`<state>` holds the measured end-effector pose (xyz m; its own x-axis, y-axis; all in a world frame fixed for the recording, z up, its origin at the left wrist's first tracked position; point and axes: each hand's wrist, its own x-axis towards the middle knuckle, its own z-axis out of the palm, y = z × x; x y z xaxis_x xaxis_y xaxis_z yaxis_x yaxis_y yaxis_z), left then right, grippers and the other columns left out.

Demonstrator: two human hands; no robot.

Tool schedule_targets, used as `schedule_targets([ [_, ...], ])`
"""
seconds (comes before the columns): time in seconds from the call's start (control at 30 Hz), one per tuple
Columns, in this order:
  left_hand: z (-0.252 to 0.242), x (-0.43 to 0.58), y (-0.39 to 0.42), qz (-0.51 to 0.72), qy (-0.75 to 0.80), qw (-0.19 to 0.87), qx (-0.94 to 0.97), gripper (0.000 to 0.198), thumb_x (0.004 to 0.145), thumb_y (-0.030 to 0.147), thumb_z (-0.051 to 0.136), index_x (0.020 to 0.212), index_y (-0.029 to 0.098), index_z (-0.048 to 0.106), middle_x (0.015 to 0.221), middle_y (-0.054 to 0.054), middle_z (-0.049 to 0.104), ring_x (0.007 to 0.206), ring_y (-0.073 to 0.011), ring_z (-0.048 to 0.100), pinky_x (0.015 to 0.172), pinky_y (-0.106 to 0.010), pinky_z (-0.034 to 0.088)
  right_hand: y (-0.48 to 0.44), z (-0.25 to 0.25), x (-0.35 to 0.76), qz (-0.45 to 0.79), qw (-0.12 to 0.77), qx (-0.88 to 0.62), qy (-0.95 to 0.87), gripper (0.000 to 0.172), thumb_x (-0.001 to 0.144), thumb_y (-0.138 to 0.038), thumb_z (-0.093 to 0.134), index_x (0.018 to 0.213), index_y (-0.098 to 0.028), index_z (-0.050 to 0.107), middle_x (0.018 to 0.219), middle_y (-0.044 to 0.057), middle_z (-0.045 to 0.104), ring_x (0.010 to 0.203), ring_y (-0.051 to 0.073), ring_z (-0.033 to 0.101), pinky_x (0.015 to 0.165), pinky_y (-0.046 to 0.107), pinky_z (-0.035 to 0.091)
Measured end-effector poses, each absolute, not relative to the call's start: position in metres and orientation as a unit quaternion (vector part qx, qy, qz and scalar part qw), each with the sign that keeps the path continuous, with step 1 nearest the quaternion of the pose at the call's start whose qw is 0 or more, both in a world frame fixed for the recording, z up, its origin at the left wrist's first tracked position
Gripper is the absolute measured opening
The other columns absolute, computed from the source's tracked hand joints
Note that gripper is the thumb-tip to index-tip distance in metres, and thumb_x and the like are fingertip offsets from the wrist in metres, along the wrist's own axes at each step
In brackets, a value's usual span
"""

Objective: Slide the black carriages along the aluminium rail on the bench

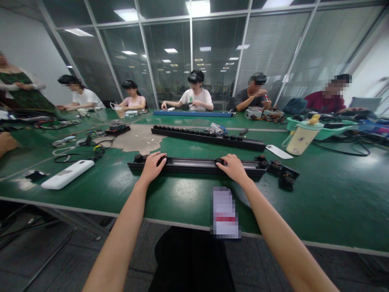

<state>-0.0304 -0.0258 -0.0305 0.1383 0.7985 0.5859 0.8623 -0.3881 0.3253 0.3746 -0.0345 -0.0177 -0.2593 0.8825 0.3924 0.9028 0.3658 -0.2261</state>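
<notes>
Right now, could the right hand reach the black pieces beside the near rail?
Likely yes: the right hand is at the near rail, and the black pieces lie uncovered just past its right end.

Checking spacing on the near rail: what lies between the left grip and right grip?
In the head view, only a bare stretch of near rail lies between the left grip and right grip, each at a black block.

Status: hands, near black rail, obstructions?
Left hand at one dark block, right hand at another, on near black rail. Rail crosswise. Loose dark parts off right end.
</notes>
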Motion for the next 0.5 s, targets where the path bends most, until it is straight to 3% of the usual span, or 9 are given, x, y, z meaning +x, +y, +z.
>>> schedule_targets([
  [0.5,-0.0312,-0.0307,-0.0252,-0.355,-0.551,0.05,-0.754,0.049,0.1,0.054,0.041,0.124,0.022,0.07,0.131,-0.011,0.071,0.137,-0.0286,0.054,0.121,-0.051,0.036,-0.035,-0.0188,0.3741,-0.052,0.212,-0.567,-0.794,0.032,0.101,-0.043,0.053,0.105,-0.019,0.074,0.111,0.013,0.068,0.107,0.028,0.055,0.084,0.037,0.04],
])
